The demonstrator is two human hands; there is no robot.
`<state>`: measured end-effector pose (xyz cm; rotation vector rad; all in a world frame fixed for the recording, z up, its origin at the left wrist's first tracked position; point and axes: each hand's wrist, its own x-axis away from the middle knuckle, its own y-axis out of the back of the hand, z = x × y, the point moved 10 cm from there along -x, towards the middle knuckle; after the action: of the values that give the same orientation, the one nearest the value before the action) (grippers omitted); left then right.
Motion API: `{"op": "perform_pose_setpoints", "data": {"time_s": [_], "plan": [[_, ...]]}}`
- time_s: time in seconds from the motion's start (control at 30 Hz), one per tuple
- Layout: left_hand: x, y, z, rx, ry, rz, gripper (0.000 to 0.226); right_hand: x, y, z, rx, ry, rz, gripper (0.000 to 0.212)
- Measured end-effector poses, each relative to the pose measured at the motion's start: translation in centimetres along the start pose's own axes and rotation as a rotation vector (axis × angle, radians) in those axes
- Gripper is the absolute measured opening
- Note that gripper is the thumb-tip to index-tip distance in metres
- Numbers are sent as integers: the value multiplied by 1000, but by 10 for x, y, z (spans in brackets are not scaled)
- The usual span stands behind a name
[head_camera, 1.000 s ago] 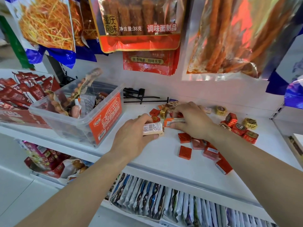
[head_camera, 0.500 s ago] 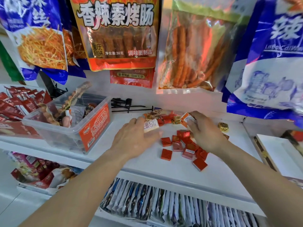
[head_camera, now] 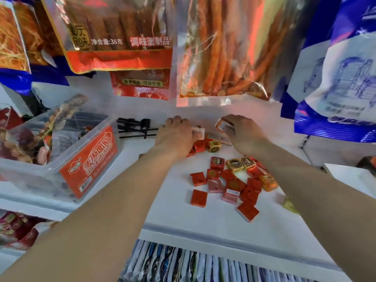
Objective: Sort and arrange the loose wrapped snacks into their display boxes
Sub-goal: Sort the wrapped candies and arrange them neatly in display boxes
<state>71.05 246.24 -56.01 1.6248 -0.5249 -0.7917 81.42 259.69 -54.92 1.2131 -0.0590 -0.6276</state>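
Note:
Several small red square wrapped snacks (head_camera: 227, 186) lie scattered on the white shelf (head_camera: 213, 222), with a few gold-wrapped ones (head_camera: 236, 164) among them. My left hand (head_camera: 175, 135) is at the back of the shelf, closed on a pale wrapped snack (head_camera: 198, 132) with a barcode label. My right hand (head_camera: 242, 131) is just to its right, pinching an orange-edged wrapped snack (head_camera: 220, 124) between its fingertips. More red and gold pieces (head_camera: 212, 146) sit between the two hands.
A clear plastic display box (head_camera: 67, 163) with a red label holds sausage snacks on the left. Black hooks (head_camera: 134, 129) lie behind it. Large hanging snack bags (head_camera: 221, 47) crowd the space above. A white tray edge (head_camera: 350, 176) is at right; packets fill the lower shelf (head_camera: 183, 263).
Both hands moved toward the back of the shelf, each still holding its snack. The right hand lifted off the pile and the camera view shifted right and closer.

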Motion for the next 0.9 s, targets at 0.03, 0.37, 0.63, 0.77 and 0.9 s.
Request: {"op": "perform_pose_setpoints", "data": {"time_s": [0.03,0.37,0.63,0.77,0.9], "plan": [[-4,-6,0,34,0,19,51,-8,-8,2,4,0,30,33],[8,-26,13,225,-96,-30,34,-4,-45,-6,52,-11,245,40],[24,-19,18,336,-47,-112,39,16,-23,-21,-43,-7,272,33],[24,-20,21,393,-3,-156,37,22,-7,-31,-106,-76,123,35],[27,-16,19,400,2,-136,32,44,7,-22,-104,-51,35,37]]}}
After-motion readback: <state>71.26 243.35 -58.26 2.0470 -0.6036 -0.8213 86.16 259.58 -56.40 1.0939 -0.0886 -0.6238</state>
